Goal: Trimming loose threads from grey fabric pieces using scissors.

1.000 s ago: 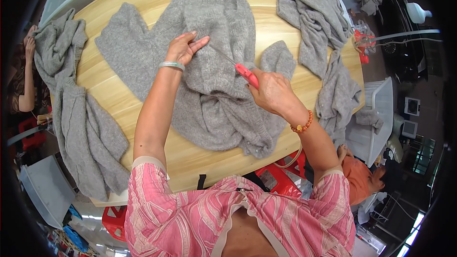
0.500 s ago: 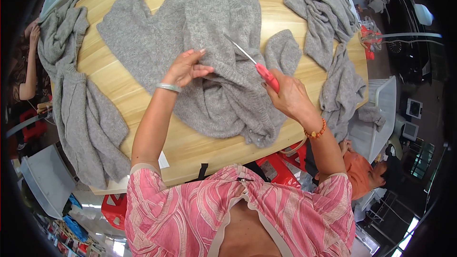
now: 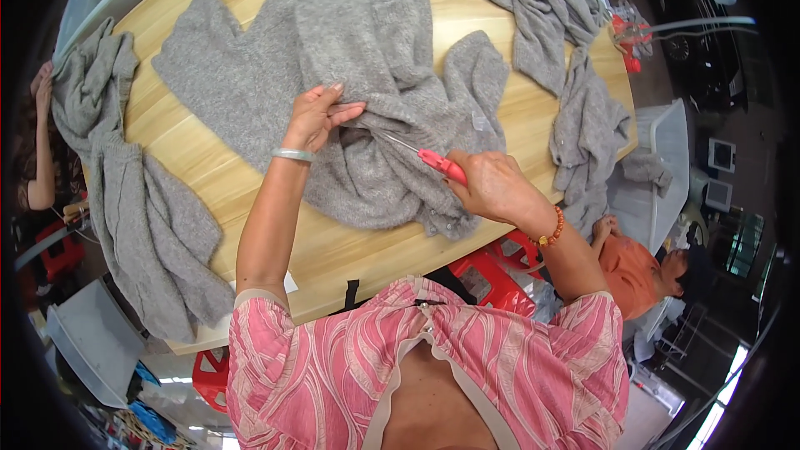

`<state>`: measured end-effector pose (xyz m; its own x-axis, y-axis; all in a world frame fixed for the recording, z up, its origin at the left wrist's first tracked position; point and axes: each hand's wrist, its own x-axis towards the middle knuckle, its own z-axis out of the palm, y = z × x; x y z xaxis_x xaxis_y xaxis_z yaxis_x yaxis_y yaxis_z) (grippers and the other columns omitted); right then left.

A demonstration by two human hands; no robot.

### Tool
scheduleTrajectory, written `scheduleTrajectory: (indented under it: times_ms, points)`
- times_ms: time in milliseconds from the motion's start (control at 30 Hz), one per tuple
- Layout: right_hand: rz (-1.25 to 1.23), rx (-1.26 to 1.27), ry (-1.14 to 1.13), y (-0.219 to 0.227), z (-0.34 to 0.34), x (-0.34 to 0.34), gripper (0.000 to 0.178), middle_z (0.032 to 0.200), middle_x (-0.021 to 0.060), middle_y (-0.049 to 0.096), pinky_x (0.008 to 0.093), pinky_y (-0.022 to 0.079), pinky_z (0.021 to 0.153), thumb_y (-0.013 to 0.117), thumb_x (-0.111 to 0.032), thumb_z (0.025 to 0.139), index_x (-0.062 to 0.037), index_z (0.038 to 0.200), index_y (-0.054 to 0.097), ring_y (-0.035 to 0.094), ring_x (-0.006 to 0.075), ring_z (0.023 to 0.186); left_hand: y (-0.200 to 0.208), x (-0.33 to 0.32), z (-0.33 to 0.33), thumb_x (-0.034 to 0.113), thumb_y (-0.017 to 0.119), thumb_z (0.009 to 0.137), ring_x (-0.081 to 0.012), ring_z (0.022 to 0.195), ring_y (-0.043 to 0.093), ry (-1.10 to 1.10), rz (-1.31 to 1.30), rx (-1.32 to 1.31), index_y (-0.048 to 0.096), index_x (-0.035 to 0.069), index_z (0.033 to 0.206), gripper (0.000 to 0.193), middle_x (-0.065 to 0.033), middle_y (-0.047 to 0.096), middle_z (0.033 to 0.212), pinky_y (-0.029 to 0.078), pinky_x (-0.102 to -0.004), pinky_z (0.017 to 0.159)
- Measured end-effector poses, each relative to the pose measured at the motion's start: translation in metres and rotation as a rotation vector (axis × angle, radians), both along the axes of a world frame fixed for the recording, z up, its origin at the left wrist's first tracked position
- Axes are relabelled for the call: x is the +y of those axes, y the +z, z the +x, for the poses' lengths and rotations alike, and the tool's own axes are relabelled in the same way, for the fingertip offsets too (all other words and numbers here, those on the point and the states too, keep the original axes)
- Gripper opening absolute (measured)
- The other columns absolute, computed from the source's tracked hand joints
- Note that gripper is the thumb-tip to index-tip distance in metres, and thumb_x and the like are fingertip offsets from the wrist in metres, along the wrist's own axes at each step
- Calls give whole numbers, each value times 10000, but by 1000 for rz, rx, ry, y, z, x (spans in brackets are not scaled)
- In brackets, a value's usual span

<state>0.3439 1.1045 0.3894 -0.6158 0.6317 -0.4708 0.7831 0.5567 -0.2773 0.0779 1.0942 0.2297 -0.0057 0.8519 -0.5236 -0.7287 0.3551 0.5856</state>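
A grey knitted sweater (image 3: 358,42) lies spread and partly bunched on the table in front of me. My left hand (image 3: 312,121) pinches a fold of it near the middle, beside a dark gap in the knit. In my right hand (image 3: 497,187) is a red-handled tool (image 3: 442,165) with a thin, pointed metal end. Its tip reaches the sweater just right of that gap, close to the left fingers. Whether it has one blade or two I cannot make out.
More grey knitted garments lie along the left edge (image 3: 150,233) and right edge (image 3: 542,17) of the wooden table (image 3: 317,258). A person in orange (image 3: 629,275) sits at the right; another person's arm (image 3: 42,142) shows far left. Red stools (image 3: 496,283) and pale bins (image 3: 100,342) stand around.
The right hand has brought the tool down and left, so its tip now meets the sweater by the left hand. My left fingers have closed on the fold.
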Motion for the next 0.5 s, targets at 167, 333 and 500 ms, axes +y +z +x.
scheduleTrajectory:
  times_ms: [167,333,500]
  points:
    - [-93,-14,-45,-36,35,-27,177,669,193,614,480,469,612,597,-225,834,-67,906,563,614,388,676,59,-8,17,152,535,939,-201,845,653,-61,259,198,565,14,920,142,-41,617,865,474,-256,752]
    - [-56,149,-203,-64,64,-17,118,679,204,620,485,475,624,540,-91,761,-22,857,551,626,393,709,134,-39,54,159,588,768,-84,540,358,-256,401,590,540,40,683,154,14,470,606,276,-296,490]
    - [32,382,-257,-53,84,30,207,772,252,617,506,462,671,545,-80,730,-6,920,513,607,421,767,185,-78,101,135,727,645,-240,822,643,-529,962,465,620,-35,905,328,-124,665,871,483,-370,717]
